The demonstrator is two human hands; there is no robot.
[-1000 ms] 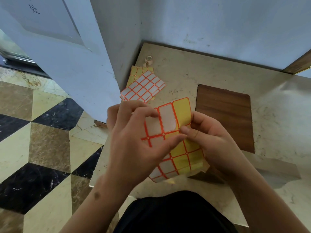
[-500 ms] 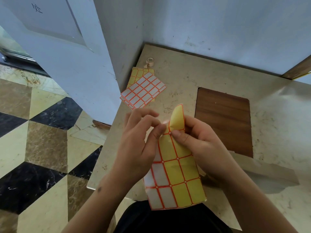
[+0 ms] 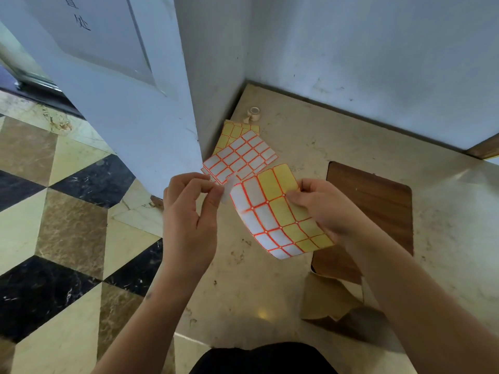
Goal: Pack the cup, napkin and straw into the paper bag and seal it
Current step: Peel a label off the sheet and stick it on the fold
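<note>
The sticker sheet (image 3: 280, 211) has swung flat again, pinched by the right hand (image 3: 321, 209) to keep it steady. The paper bag (image 3: 332, 300) waits below the sheet. The left hand (image 3: 189, 209) pinches one peeled sticker (image 3: 229, 187), ready for sealing.

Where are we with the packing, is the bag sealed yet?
Not sealed yet. The paper bag lies on the counter under the right arm; whether the items are inside can't be seen. In hand: the left hand has a white sticker pinched, peeled from the label sheet held in the right hand. Left: stick it across the bag's opening.
</note>
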